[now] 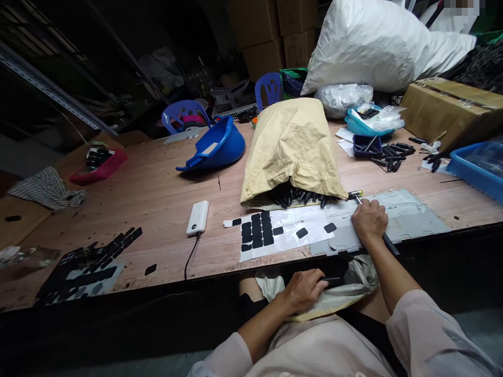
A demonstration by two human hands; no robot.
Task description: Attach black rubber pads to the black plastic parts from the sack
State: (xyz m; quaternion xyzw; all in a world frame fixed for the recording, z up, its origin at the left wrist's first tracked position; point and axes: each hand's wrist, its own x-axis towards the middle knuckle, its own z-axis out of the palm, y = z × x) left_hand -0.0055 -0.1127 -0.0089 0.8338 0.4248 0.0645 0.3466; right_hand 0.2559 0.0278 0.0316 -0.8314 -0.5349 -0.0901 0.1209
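Note:
My right hand (370, 219) is closed around a small hammer (390, 244) at the table's front edge. Its black handle sticks out below my fist, and its head, with a yellowish end, lies by the mouth of the cream sack (293, 141). Black slender parts (298, 196) show in that mouth. My left hand (304, 289) is over my lap, its fingers closed on a slim black part (330, 279), above an open sack (334, 303). Near my right hand lie a grey board (408, 209) and a white sheet with black rounded stickers (257, 230).
A white power bank (197, 217) with a cable lies left of the sheet. Behind it sits a blue scoop-like basin (220, 144). At right are a blue tray (477, 167), a cardboard box (451, 112) and loose black parts (395, 152). More black stickers (113, 251) lie far left.

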